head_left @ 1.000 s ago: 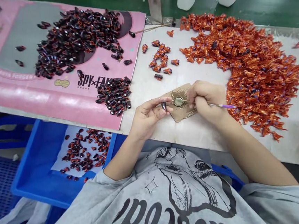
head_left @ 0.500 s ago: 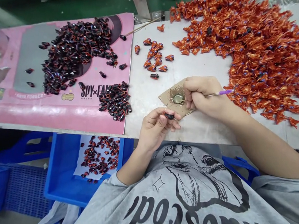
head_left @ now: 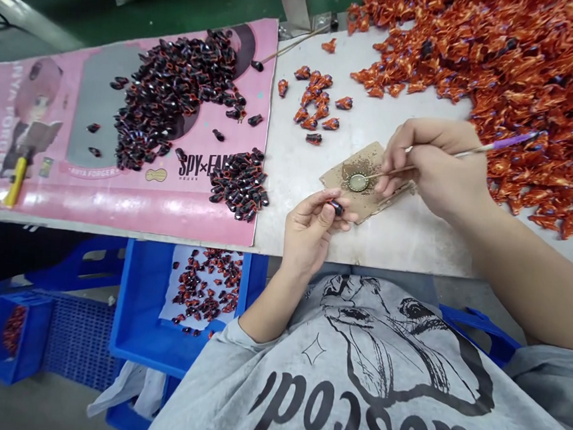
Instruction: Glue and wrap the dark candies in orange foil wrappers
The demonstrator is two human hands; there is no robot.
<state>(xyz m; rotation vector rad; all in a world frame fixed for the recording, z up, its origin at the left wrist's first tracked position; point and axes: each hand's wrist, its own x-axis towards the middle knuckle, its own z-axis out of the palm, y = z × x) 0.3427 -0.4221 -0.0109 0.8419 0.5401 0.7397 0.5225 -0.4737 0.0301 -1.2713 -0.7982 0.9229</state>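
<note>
My left hand (head_left: 311, 227) pinches a small black piece (head_left: 336, 208) with reddish edges between thumb and fingers, just in front of a piece of brown cardboard (head_left: 337, 174). On that cardboard lies a small round cap (head_left: 358, 182) holding pale liquid. My right hand (head_left: 434, 162) is closed round a thin brush (head_left: 472, 151) with a purple end. Its tip reaches into or over the cap; I cannot tell whether it touches the liquid. Beyond the cardboard sits a small group of orange-and-black pieces (head_left: 321, 101).
A large heap of orange pieces (head_left: 519, 81) covers the right side. Black pieces (head_left: 171, 91) are piled on a pink mat (head_left: 205, 224), with a smaller pile (head_left: 239, 187) nearer. A yellow-handled tool (head_left: 15, 184) lies left. Below the table edge stands a blue bin (head_left: 139, 322).
The whole view has shifted, so the table things appear farther right. My right hand has drawn slightly away from the cap, and the brush's purple end is raised. My left hand still holds the black piece.
</note>
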